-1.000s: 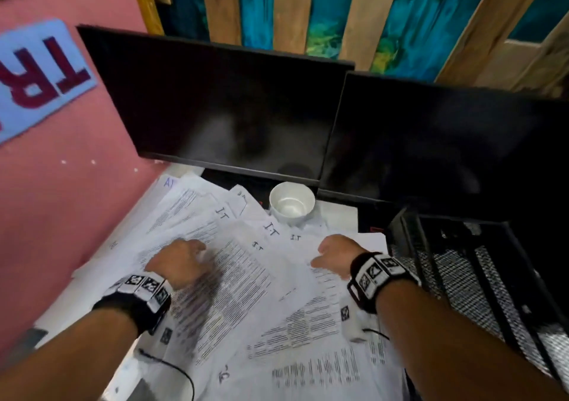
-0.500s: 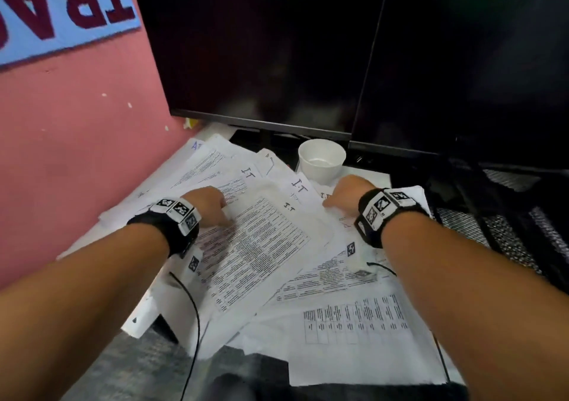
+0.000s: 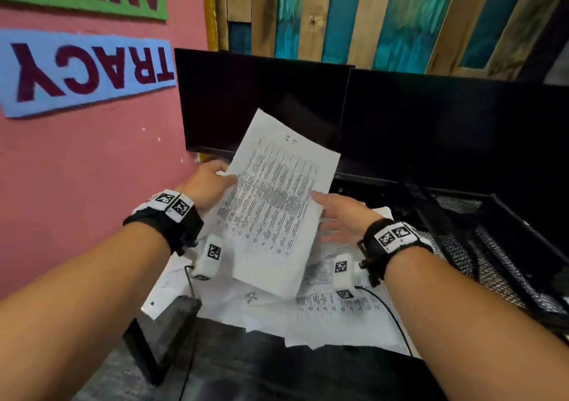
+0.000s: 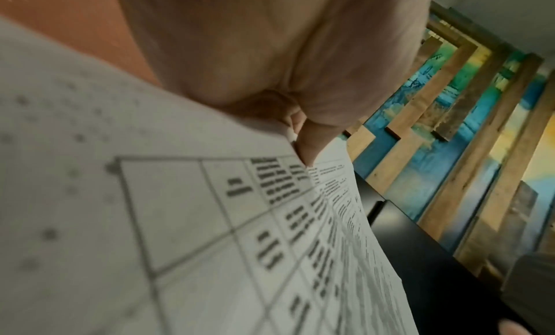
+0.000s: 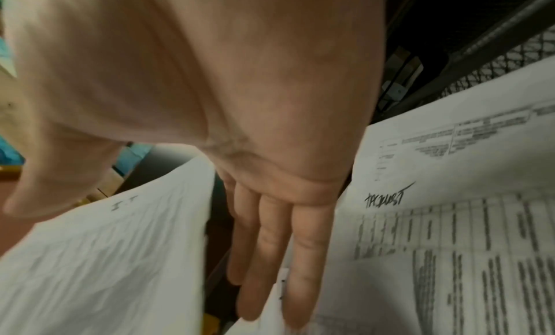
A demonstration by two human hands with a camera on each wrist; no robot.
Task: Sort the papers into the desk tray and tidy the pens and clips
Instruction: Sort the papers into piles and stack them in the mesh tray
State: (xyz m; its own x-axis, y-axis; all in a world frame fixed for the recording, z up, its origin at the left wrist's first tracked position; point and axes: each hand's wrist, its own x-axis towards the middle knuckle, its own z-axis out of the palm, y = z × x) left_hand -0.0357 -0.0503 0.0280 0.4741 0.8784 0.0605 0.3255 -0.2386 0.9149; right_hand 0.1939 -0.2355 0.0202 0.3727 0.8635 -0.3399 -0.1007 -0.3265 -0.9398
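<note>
One sheet newly lifted, two hands.

A printed sheet with a table of dense text is lifted above the desk, tilted, its left edge pinched. Under it more printed papers lie spread in a loose overlapping heap. A black wire-mesh desk tray stands just beside them on the right
</note>
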